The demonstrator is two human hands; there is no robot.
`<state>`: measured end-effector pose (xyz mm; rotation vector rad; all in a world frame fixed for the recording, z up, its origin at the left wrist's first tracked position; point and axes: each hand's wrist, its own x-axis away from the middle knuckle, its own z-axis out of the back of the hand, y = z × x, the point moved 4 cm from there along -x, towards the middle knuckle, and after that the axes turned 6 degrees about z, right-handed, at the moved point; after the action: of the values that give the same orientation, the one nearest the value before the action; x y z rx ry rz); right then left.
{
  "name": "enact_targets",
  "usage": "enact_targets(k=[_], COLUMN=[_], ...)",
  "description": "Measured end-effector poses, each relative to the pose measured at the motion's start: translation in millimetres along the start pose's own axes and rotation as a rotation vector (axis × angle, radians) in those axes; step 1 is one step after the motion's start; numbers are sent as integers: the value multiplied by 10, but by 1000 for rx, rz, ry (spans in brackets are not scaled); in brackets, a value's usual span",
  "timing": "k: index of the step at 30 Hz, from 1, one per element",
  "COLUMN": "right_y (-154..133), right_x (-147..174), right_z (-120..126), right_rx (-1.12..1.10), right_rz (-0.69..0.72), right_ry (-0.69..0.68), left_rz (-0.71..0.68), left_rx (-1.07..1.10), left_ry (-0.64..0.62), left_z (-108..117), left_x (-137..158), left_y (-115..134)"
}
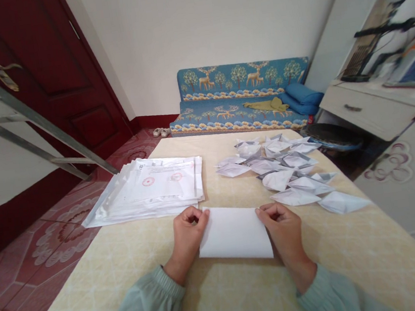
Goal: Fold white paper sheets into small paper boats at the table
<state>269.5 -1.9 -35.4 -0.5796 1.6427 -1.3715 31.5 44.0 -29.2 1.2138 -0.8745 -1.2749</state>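
Note:
A white sheet of paper (235,234), blank on the side facing me, is stretched between my hands just above the table. My left hand (189,237) pinches its upper left corner between thumb and curled fingers. At the upper right corner, my right hand (284,232) grips the same sheet in a similar pinch. Beyond my left hand lies a stack of papers (165,181), its top sheet printed with text and red round stamps. Several folded paper boats (298,189) are grouped past my right hand, some with grey printed areas.
A pale yellow cloth covers the table (143,276). Behind it stands a blue patterned sofa (224,107) with a folded blue cushion (303,97). To the right is a white cabinet (405,175) near a dark round pan (329,137). A metal ladder (30,117) leans at the left.

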Motion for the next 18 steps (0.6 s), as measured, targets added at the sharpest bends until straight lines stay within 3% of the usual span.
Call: enact_targets(k=[4, 9, 18], right_y=[-62, -121, -151], right_x=[2, 4, 8], right_z=[4, 26, 40], right_rx=[6, -47, -63], right_rz=[60, 102, 136], right_ry=[38, 113, 126], left_rz=[-52, -108, -64], left_rx=[0, 162, 245], left_ry=[-10, -6, -5], left_z=[24, 42, 48], left_x=[10, 1, -29], left_y=[18, 53, 17])
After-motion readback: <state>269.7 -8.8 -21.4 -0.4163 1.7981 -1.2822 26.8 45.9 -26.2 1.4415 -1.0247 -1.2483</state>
